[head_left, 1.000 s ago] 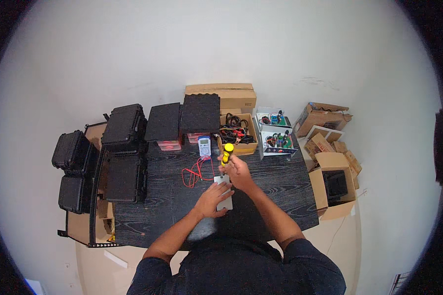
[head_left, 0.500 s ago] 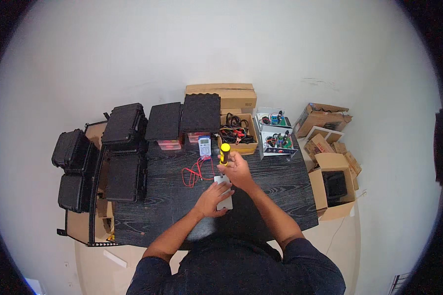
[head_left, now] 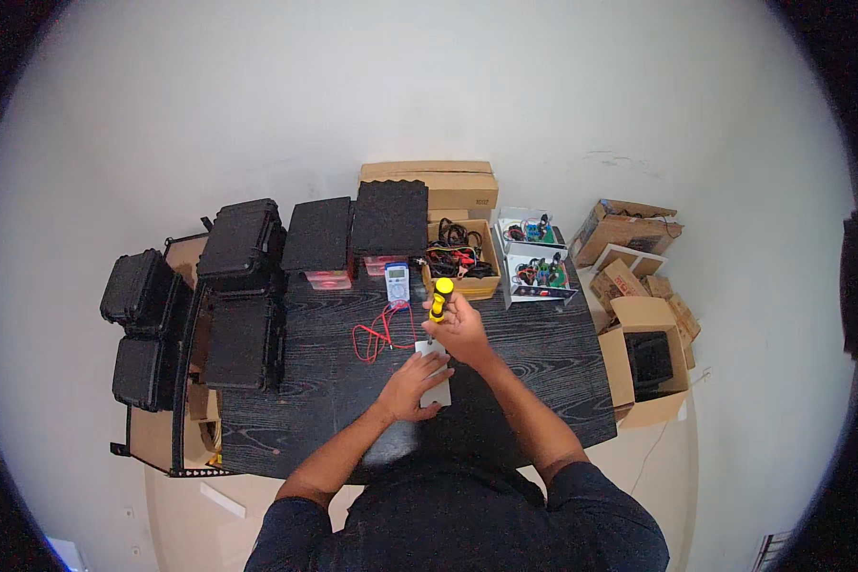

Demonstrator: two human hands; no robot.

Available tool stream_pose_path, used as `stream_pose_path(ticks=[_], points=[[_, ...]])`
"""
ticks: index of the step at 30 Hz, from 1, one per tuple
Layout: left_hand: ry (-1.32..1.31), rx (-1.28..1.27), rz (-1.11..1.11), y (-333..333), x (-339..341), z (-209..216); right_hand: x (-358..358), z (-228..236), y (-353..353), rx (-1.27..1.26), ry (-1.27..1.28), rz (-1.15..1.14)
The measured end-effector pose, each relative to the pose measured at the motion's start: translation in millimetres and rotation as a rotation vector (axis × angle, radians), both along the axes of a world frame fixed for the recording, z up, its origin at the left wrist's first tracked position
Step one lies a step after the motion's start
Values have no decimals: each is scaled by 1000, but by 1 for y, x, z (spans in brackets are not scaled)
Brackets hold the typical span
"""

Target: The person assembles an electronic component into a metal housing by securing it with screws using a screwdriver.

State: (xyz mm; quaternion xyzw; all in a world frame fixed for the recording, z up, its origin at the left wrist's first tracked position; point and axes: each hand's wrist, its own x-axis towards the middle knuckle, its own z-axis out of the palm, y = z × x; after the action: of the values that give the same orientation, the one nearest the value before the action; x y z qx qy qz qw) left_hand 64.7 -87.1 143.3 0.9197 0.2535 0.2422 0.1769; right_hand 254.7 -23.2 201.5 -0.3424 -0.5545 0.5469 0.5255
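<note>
My right hand (head_left: 461,330) is closed round the yellow-and-black handle of a screwdriver (head_left: 440,301). The tool stands nearly upright, its tip down at the far end of a light-grey flat case (head_left: 437,393) on the black table. Whether the tip sits in a screw is too small to tell. My left hand (head_left: 413,385) grips the case from the left, fingers across its top and thumb near its closer end. Just beyond, a blue-and-white multimeter (head_left: 398,285) lies on the table, with red test leads (head_left: 376,336) looped to the left of the case.
Black hard cases (head_left: 244,341) are stacked left, beside foam-topped boxes (head_left: 316,235). A cardboard box of cables (head_left: 462,255) stands behind my hands. White trays with circuit boards (head_left: 536,276) are at the back right; an open carton (head_left: 650,367) stands beyond the table's right edge (head_left: 608,400).
The top of the screwdriver handle has tipped slightly to the right, and my right fingers have shifted a little round it. My left hand and the grey case have stayed put.
</note>
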Motion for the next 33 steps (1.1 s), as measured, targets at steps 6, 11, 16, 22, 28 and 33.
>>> stream_pose_path(ticks=[6,11,16,22,28,33], points=[[-9,-16,-13,1,1,2,6,-8,4,-5,-104,21],[5,-47,-9,1,0,2,0,-4,-1,45,-52,-62],[5,-53,-6,1,0,-1,9,-3,2,45,-178,45],[-10,-36,-6,1,0,0,-4,-7,1,120,-11,-93],[-14,-31,5,0,0,1,5,-1,-1,38,-85,14],[-39,-47,-7,1,0,2,5,2,-1,-9,-135,-37]])
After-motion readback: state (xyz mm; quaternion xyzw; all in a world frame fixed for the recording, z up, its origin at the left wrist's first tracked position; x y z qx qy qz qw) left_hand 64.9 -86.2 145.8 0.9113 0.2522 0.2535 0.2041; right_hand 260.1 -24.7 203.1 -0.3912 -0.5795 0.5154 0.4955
